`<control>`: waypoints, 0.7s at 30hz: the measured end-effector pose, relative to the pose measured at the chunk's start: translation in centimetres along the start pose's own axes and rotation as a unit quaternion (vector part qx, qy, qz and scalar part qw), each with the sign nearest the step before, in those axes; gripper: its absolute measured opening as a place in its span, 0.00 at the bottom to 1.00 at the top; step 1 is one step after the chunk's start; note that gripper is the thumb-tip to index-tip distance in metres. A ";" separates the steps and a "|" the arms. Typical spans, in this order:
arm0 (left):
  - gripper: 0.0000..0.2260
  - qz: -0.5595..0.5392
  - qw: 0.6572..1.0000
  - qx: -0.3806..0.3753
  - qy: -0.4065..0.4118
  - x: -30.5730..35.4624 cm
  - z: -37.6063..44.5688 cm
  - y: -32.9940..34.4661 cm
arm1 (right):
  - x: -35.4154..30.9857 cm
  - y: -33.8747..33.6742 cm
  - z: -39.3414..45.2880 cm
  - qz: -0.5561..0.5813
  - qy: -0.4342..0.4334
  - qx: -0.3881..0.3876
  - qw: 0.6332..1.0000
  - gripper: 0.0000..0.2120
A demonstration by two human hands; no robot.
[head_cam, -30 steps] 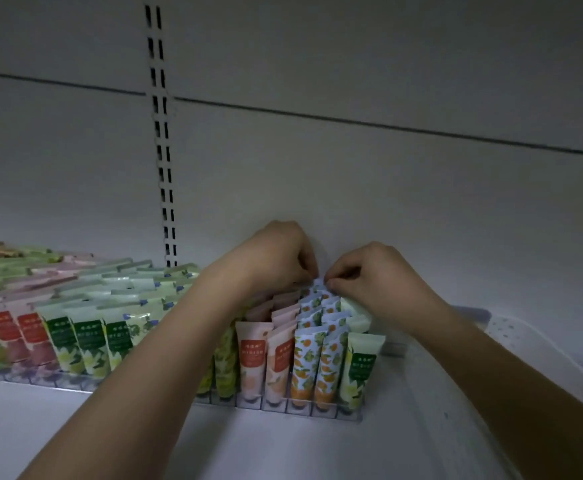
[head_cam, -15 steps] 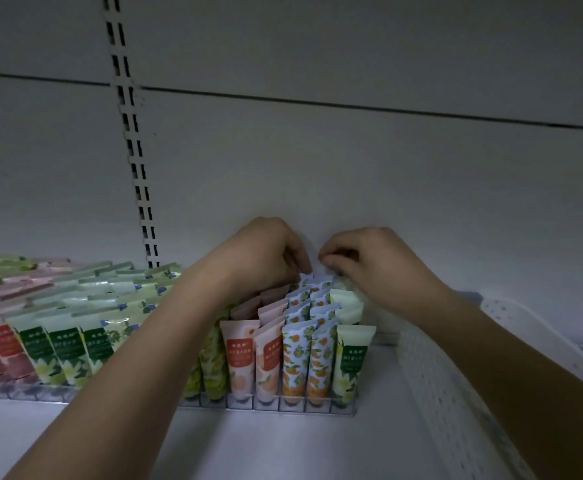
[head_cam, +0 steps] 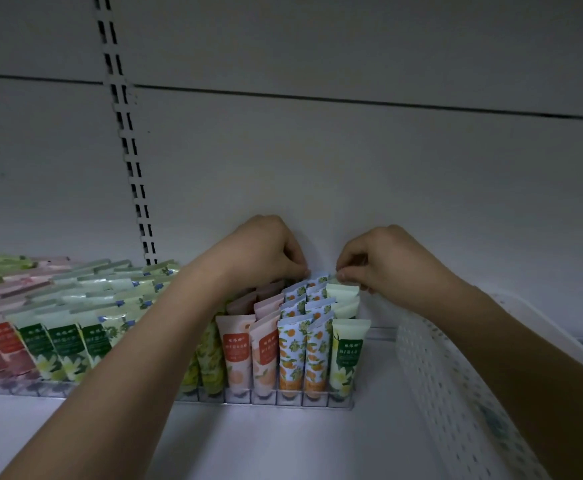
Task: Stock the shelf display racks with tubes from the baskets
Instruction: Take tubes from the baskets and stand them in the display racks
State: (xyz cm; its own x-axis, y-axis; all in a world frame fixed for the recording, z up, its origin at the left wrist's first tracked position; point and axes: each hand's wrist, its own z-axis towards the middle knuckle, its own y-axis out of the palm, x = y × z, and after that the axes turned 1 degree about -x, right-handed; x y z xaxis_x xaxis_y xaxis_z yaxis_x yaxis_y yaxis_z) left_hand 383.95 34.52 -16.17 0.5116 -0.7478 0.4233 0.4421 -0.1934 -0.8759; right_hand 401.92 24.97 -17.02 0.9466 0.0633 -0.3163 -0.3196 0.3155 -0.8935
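Tubes (head_cam: 300, 341) are stood in rack (head_cam: 283, 400) on shelf. Rearmost tube tops are pinched between curled fingers of left hand (head_cam: 265, 251) and right hand (head_cam: 380, 258).

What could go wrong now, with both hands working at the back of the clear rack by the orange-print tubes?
1. Left hand and right hand pinch at the rear of the blue orange-print tubes; a tug may tip the leaning rows forward.
2. The left forearm crosses the yellow-green floral tubes and could drag them out of the clear plastic rack.
3. The white perforated basket sits close by the right forearm, which could nudge it.
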 end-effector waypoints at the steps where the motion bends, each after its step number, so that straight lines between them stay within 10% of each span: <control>1: 0.03 0.007 1.000 0.002 0.001 0.0 0.0 0.1 | -0.1 0.1 0.0 -0.007 -0.003 0.003 1.000 0.01; 21: 0.02 0.018 0.999 -0.016 0.030 0.5 -1.3 -2.3 | -0.8 -0.5 -0.6 0.103 -0.024 -0.028 0.994 0.02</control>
State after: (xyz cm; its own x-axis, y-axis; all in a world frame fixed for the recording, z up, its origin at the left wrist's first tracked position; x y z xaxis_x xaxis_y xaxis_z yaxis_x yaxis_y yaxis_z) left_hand 382.19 33.73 -14.23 0.4808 -0.7916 0.3770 0.3996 -0.1849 -0.8979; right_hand 401.33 24.23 -16.47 0.8614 0.1658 -0.4802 -0.5074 0.2374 -0.8284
